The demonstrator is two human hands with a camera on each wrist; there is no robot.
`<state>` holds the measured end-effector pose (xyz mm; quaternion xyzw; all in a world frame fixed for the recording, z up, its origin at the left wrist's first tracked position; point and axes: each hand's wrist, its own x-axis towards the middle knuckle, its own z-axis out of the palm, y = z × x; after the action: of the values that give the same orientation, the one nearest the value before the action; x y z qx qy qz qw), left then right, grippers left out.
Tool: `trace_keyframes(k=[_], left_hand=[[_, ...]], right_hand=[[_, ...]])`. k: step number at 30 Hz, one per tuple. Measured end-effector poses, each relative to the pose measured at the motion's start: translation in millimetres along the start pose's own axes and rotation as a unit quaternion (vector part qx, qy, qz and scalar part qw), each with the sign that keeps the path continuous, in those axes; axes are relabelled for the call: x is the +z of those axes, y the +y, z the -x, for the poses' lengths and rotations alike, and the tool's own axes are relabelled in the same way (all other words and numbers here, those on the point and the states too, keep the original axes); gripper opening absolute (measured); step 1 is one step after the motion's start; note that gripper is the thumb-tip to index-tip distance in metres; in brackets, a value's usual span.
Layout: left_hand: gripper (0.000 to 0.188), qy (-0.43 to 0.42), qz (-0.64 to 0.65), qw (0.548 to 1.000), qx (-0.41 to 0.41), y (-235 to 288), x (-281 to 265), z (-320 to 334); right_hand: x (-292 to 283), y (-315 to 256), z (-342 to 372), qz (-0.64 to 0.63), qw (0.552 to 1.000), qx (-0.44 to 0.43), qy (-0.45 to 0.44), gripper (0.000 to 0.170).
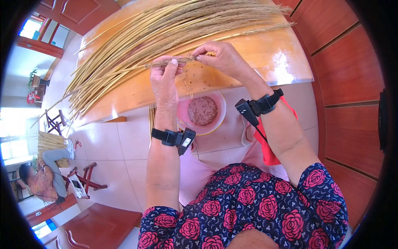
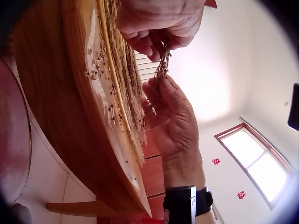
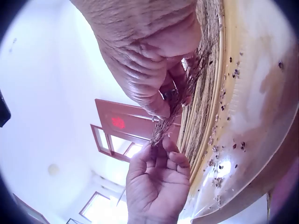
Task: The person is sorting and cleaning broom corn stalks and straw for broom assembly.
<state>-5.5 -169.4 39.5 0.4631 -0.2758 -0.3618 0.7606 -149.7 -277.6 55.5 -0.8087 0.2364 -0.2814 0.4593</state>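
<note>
A dry, brownish seed head (image 1: 182, 60) stretches between both hands above the table edge. The left hand (image 1: 164, 81) grips it with the thumb laid on top, its stalk running left over the other stalks. At the head's right end, the right hand (image 1: 227, 60) pinches it between thumb and fingers. In the left wrist view the seed head (image 2: 163, 63) spans from the left hand (image 2: 161, 21) to the right hand (image 2: 174, 122). The right wrist view has the right hand (image 3: 145, 51) over the seed head (image 3: 175, 105), and the left hand (image 3: 159, 186) holding its lower end.
Long stalks with bushy heads (image 1: 199, 20) lie across the wooden table (image 1: 282, 70); loose seeds dot its front. A pink basin (image 1: 203, 111) with seeds stands below on the floor. Red cabinets (image 1: 348, 62) are at the right. Another person (image 1: 43, 182) sits far left near stools.
</note>
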Motion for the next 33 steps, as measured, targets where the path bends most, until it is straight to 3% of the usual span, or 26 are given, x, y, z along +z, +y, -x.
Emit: trace_keyframes(k=[20,29,33], left_hand=[[0.014,-0.013,-0.011,1.000,-0.021,-11,6,2],[0.016,-0.038,-0.033,0.998,-0.046,-10,8,4],[0.017,-0.040,-0.016,0.998,-0.035,-12,9,5]], right_hand=[[0,-6,-1,-0.096,0.994,0.021,-0.037,0.021],[-2,-2,-2,-0.051,0.994,0.064,-0.068,0.018],[8,4,-3,0.045,0.999,-0.005,-0.018,0.016]])
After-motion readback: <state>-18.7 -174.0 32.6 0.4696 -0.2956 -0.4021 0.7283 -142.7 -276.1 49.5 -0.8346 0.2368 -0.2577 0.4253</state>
